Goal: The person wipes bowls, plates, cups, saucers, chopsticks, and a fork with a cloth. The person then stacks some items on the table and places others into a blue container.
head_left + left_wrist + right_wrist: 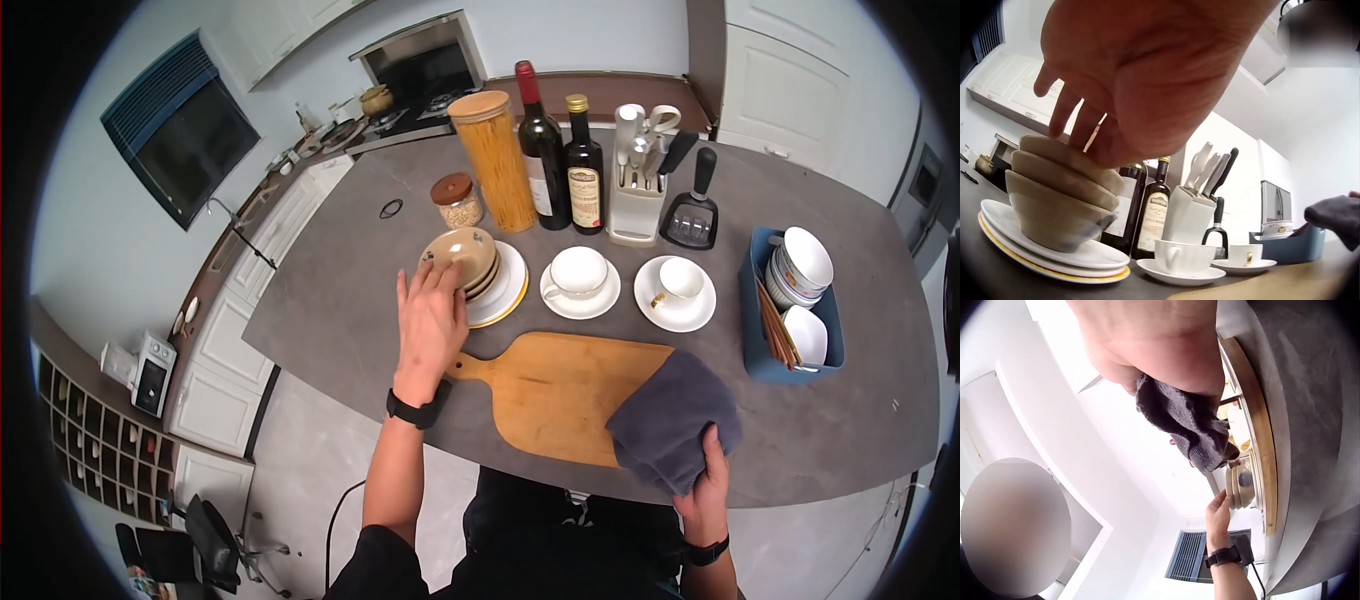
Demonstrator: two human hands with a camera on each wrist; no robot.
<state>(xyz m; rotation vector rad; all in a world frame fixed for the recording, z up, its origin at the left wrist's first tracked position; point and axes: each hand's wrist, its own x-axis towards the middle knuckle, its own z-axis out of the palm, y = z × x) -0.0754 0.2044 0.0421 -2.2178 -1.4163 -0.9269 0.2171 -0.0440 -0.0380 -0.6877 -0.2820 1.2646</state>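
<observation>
My left hand [433, 325] reaches over the near rim of several stacked beige bowls [470, 245], its fingers extended onto the top one. In the left wrist view the hand [1147, 81] hangs over the bowls [1060, 206], which sit on stacked plates [1110, 255]. My right hand [708, 482] holds a dark grey cloth [675, 420], thumb on top, over the right end of a wooden cutting board [550, 395]. In the right wrist view the cloth [1182, 425] hangs bunched from the hand [1160, 356]; the fingers under it are hidden.
Two white cups [578, 270] [681, 280] stand on saucers beyond the board. Behind are a pasta jar [497, 165], a small jar [458, 203], two bottles [545, 165] [585, 185], a knife block [636, 205] and a black-handled utensil [692, 215]. A blue bin [765, 355] with dishes stands right.
</observation>
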